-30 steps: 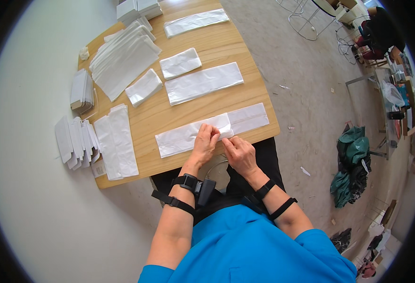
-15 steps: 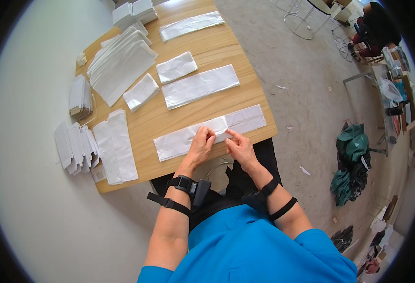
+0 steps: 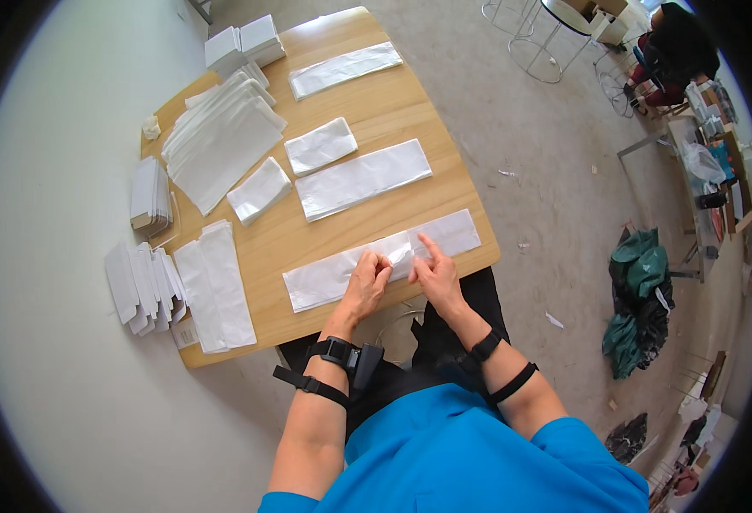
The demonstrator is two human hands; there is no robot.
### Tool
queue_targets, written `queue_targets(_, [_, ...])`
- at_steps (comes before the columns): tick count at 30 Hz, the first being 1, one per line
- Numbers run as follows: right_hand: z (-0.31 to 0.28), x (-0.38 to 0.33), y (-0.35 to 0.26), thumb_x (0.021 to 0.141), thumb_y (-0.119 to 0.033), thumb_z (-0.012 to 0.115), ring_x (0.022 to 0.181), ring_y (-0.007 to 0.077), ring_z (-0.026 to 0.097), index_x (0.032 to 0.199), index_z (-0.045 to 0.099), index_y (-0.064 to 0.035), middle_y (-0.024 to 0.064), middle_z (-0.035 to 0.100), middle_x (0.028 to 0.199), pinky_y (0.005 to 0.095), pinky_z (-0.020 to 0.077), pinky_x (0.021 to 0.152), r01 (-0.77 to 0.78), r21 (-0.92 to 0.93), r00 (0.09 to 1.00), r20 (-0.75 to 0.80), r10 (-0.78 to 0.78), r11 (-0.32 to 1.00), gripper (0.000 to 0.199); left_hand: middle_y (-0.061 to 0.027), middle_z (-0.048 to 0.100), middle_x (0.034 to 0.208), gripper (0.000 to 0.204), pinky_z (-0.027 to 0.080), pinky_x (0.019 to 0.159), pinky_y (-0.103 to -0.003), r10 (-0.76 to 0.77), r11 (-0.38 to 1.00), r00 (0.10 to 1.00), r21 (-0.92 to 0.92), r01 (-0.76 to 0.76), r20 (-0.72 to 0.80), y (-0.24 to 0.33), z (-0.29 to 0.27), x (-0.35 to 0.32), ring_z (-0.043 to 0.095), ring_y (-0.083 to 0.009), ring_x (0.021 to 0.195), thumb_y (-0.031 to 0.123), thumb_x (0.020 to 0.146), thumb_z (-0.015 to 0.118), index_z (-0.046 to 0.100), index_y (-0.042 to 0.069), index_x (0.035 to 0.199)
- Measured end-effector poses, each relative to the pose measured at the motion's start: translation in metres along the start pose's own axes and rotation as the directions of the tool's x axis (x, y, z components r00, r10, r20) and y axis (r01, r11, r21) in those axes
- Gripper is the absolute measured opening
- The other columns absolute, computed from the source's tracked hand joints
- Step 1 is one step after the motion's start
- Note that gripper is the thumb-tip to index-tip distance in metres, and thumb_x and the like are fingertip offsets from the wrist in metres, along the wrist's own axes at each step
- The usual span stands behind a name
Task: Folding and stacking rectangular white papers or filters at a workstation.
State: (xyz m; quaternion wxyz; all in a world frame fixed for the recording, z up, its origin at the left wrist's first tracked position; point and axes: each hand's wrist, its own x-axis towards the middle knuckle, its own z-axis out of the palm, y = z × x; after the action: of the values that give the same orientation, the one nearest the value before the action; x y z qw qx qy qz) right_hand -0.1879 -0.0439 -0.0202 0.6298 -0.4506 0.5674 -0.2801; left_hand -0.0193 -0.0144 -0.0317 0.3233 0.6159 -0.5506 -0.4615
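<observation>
So, right hand [image 3: 437,278] is the main change: fingers were bunched near the left hand's half a beat ago; now the index is stretched out, up over the long white strip [image 3: 325,280], the other fingers loosely curled. Thumb and index are apart, nothing seen held between them. Can't tell if the index tip presses the strip or hovers just above.

Left hand [image 3: 369,280] barely shifts: fingertips together at the strip's middle, near the layer edge. Can't tell whether they clamp a layer or only rest on it.

Strip lies flat along the near side of the wooden table [image 3: 384,111], same spot as before; the whole view has tilted a bit. Likely reading: left steadies, right works across the layer edge, handling still under way.

Second long strip [image 3: 364,179] and two small folded pieces [image 3: 320,146] beyond it, plus flat sheets [image 3: 217,291] off left, all unchanged, untouched.
</observation>
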Motion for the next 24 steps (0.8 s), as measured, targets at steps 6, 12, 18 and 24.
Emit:
queue_targets(6, [0.016,-0.012,-0.010,0.090,-0.019,0.062,0.067,0.0130,0.061,0.112,0.052,0.0010,0.0121,0.070,0.081,0.0291,0.0488,0.063,0.108,-0.188,0.961,-0.233,-0.152,0.976,0.032,-0.0072,0.051,0.087,0.013,0.044,0.071,-0.029,0.017,1.000,1.000,-0.006,-0.017,-0.014,-0.003,-0.001,-0.001,0.049,-0.0156,0.078,0.012,0.089,0.060,0.052,0.002,0.091])
queue_targets(12, [0.020,-0.006,-0.002,0.095,-0.022,0.054,0.070,0.0260,0.064,0.116,0.052,-0.0011,0.0182,0.067,0.083,0.0360,0.0495,0.065,0.243,-0.194,0.936,-0.211,-0.282,0.950,0.030,-0.0042,0.051,0.082,0.029,0.044,0.063,-0.027,-0.052,0.996,0.991,-0.072,0.044,-0.119,0.014,0.010,-0.002,0.047,-0.0122,0.070,0.016,0.081,0.071,0.050,0.004,0.098])
queue_targets(18, [0.012,-0.009,-0.008,0.100,-0.021,0.045,0.075,0.0195,0.061,0.138,0.040,-0.0010,0.0167,0.069,0.097,0.0330,0.0497,0.074,0.232,-0.306,0.966,-0.042,-0.257,0.923,0.044,-0.0127,0.053,0.083,0.034,0.047,0.069,-0.036,-0.027,0.994,0.986,0.099,0.043,-0.163,0.011,0.018,0.000,0.053,-0.0246,0.072,0.019,0.081,0.070,0.047,0.003,0.100])
queue_targets(24, [0.007,-0.001,-0.004,0.100,-0.023,0.043,0.095,0.0344,0.066,0.143,0.031,-0.0017,0.0210,0.064,0.116,0.0383,0.0511,0.082,0.252,-0.246,0.948,-0.131,-0.290,0.936,0.050,-0.0232,0.055,0.090,0.015,0.044,0.074,-0.044,0.051,0.985,0.965,0.170,-0.007,-0.259,0.002,0.022,0.002,0.056,-0.0396,0.082,0.012,0.092,0.050,0.047,0.000,0.100])
